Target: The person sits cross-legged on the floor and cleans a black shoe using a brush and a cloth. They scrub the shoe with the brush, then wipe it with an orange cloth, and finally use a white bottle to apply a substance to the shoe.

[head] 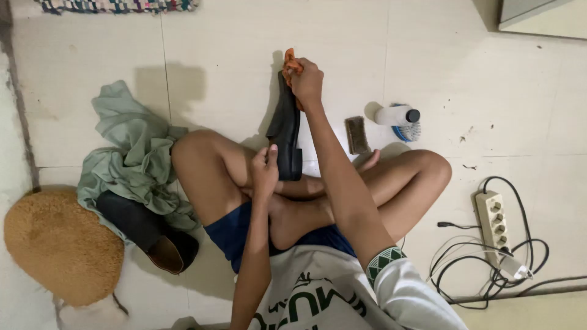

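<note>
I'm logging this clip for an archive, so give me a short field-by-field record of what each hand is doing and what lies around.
Posture: seated cross-legged on pale tiled floor
Left hand: grips heel end of black leather shoe
Right hand: presses orange cloth on shoe's toe end
Person's left side: second black shoe, green crumpled cloth, tan round mat
Person's right side: brown brush, white bottle with dark cap, white power strip
</note>
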